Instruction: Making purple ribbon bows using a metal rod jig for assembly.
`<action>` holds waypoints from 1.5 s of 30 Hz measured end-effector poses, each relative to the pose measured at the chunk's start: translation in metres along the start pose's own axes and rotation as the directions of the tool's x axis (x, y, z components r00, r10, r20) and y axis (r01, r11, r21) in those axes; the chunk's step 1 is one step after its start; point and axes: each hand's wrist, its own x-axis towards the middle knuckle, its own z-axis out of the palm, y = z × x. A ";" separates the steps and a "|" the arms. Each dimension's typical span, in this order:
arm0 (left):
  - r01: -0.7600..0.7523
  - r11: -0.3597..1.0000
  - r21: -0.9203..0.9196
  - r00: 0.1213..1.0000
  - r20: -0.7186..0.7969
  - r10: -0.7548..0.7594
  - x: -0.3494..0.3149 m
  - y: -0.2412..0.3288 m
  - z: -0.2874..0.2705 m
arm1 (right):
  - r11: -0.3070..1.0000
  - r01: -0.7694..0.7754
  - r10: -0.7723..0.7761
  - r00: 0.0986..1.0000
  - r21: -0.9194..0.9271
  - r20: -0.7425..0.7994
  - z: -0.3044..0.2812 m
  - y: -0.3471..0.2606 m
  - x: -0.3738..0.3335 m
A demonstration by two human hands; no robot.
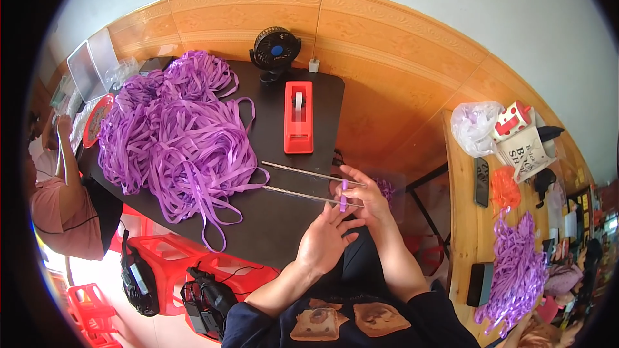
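Note:
Two thin twisted metal rods [300, 171] stick out side by side from the dark table's edge toward me. A short purple ribbon band [343, 196] spans both rods near their near ends. My right hand [369, 198] is at those ends, its fingers closed about the band with the index finger raised. Just left of it, my left hand [325, 238] is palm up below the lower rod, fingers stretched and apart, fingertips close to the band. Whether they touch it is hard to make out. A big tangled heap of purple ribbon loops [180, 132] covers the table's left part.
On the dark table [264, 245] stand a red tape dispenser [298, 135] and a black fan [276, 51]. Red stools [171, 264] with black bags are at the lower left. A wooden table [461, 219] at right bears more purple ribbon [516, 270]. Another person [68, 200] sits far left.

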 end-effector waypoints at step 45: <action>-0.032 0.999 -0.004 0.999 0.039 0.032 0.003 -0.004 -0.006 | 0.885 0.003 -0.160 0.942 0.466 0.296 -0.002 0.020 -0.002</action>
